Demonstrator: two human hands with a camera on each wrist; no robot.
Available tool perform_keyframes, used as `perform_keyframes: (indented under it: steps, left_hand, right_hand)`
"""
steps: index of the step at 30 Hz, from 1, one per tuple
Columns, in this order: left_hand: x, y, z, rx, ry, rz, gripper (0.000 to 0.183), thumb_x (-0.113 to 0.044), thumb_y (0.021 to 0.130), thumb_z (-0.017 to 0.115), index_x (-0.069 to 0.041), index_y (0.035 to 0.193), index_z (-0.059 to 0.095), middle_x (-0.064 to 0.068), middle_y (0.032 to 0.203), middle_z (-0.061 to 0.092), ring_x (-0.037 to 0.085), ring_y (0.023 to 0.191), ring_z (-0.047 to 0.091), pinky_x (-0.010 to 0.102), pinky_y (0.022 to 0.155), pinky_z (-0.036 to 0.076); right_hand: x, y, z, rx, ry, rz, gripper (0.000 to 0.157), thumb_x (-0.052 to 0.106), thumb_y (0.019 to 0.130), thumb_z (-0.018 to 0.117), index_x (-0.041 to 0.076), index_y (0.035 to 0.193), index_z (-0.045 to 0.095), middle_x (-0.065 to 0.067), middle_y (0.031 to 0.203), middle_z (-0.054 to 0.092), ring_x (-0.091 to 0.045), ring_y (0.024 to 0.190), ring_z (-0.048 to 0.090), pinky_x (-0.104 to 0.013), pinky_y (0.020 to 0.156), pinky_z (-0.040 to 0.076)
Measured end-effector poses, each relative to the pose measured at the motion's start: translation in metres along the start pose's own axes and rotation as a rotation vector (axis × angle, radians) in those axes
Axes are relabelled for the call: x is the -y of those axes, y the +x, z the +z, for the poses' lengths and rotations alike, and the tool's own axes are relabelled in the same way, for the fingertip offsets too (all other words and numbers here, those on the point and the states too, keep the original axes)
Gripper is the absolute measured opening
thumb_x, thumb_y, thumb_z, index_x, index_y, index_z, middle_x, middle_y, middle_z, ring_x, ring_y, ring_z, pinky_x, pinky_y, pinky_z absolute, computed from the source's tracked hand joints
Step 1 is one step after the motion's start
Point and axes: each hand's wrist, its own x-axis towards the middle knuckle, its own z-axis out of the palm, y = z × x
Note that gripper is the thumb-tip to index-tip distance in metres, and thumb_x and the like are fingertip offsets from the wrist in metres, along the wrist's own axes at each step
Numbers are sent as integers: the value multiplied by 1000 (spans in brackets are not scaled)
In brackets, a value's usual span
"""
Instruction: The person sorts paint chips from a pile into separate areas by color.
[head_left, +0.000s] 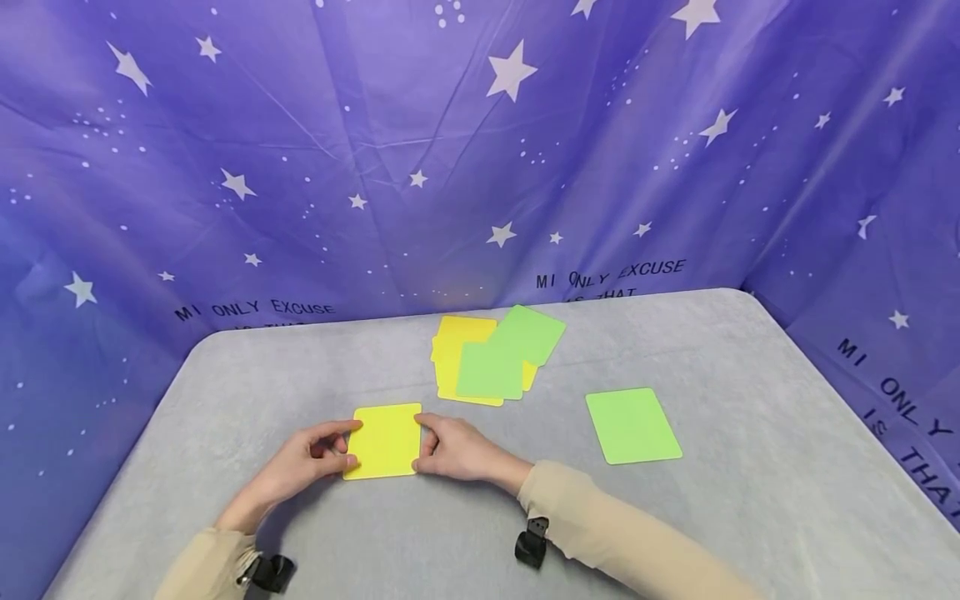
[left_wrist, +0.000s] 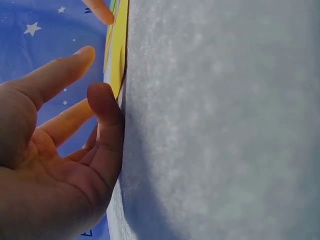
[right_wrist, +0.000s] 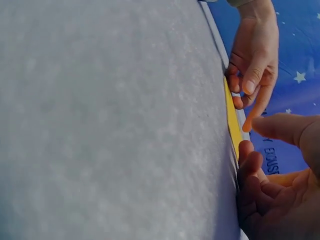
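Left hand (head_left: pixel 300 458) and right hand (head_left: pixel 461 450) were both occupied: by them the yellow card (head_left: pixel 386 442) was gripped at its left and right edges, left of the table's (head_left: pixel 247 383) middle. If squeezed inward too hard, it could be buckled — thin as it looked — and lost; if released unevenly, skewed. The overlapping cards (head_left: pixel 491 371) might be disturbed by a push far and right, the lone green card (head_left: pixel 633 425) by the right sleeve (head_left: pixel 600 512).

The grey table (head_left: pixel 757 500) has rounded far corners. On it lie one yellow card (head_left: pixel 384 442), an overlapping yellow-and-green pile (head_left: pixel 491 371) nearer the far edge, and a separate green card (head_left: pixel 633 426).
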Motion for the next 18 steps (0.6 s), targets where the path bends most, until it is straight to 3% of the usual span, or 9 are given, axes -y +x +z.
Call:
perform_keyframes:
  steps: [6, 12, 18]
  left_hand:
    - [-1, 0, 2, -32, 17, 32, 47, -10, 88, 70, 8, 128, 55, 10, 87, 56, 12, 62, 52, 25, 53, 48]
    - [-5, 4, 7, -53, 11, 73, 42, -11, 91, 67, 7, 128, 56, 11, 89, 57, 15, 60, 53, 26, 52, 47]
    - [-10, 15, 18, -24, -16, 101, 40, -11, 93, 65, 8, 126, 56, 14, 91, 58, 19, 63, 57, 28, 52, 49]
  right_hand:
    - [-5, -5, -9, 15, 137, -31, 53, 4, 83, 69, -8, 131, 50, 5, 76, 61, -2, 64, 55, -19, 65, 46]
    - [-10, -13, -23, -1, 168, -49, 41, 2, 85, 65, -7, 124, 55, 3, 81, 60, -4, 65, 55, -19, 60, 46]
    - [-20, -21, -41, -56, 194, -19, 36, 5, 87, 63, -6, 121, 58, 0, 84, 60, -8, 63, 52, -21, 53, 44]
